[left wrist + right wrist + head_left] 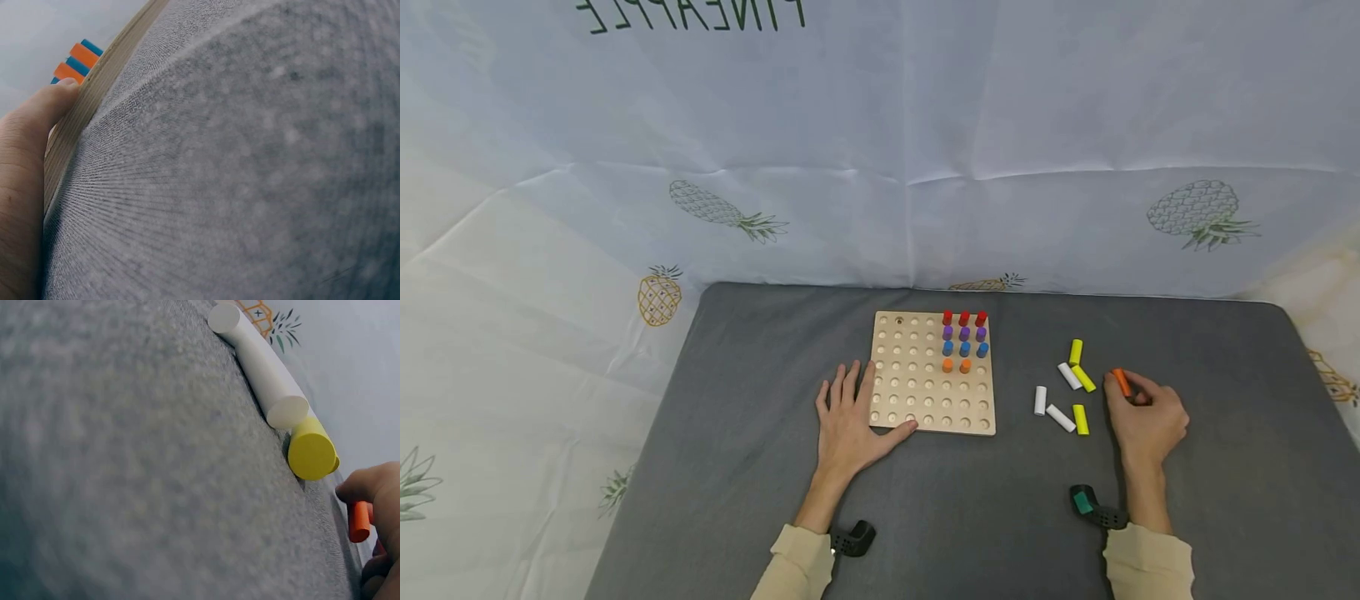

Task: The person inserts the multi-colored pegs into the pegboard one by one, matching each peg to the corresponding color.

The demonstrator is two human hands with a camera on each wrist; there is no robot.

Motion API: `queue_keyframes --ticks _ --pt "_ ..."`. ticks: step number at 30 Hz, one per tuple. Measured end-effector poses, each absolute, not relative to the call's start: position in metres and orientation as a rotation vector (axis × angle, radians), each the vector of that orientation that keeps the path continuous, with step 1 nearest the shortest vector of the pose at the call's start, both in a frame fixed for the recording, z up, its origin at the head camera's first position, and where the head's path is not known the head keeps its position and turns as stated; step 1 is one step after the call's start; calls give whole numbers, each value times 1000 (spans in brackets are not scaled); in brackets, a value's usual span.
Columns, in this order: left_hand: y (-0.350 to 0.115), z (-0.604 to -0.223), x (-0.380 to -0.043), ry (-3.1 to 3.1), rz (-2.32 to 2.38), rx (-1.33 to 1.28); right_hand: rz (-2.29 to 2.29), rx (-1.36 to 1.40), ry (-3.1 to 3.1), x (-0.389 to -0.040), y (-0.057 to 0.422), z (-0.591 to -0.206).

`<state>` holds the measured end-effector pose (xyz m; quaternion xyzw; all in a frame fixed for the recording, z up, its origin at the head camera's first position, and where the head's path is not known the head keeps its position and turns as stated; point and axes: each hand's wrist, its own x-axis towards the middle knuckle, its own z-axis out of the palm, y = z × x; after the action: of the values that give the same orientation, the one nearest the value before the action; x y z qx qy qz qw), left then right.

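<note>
A pale wooden pegboard (903,374) with rows of round holes lies on the table. At its far right stand red pegs (964,318), purple pegs (964,333), blue pegs (965,348) and two orange pegs (947,365), row by row. My left hand (846,429) lies against the board's left side with fingers spread, the thumb at its near edge. The left wrist view shows that thumb (59,100) touching the wooden edge. Over the table's right part, my right hand (1152,423) pinches an orange peg (1122,382) between thumb and fingers, seen also in the right wrist view.
Left of my right hand lie loose yellow pegs (1080,419) and white pegs (1061,417), three of each. A grey cloth (737,400) covers the table. Behind it hangs a white curtain (1000,233) with pineapple prints. Black wrist devices (854,540) sit by both wrists.
</note>
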<state>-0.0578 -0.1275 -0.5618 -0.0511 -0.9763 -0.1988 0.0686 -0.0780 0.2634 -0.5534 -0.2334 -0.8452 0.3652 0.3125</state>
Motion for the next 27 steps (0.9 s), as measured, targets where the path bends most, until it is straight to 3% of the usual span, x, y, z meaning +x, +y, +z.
queue_keyframes --ticks 27 --pt "-127 -562 -57 -2936 -587 -157 1230 -359 -2175 -79 234 -531"
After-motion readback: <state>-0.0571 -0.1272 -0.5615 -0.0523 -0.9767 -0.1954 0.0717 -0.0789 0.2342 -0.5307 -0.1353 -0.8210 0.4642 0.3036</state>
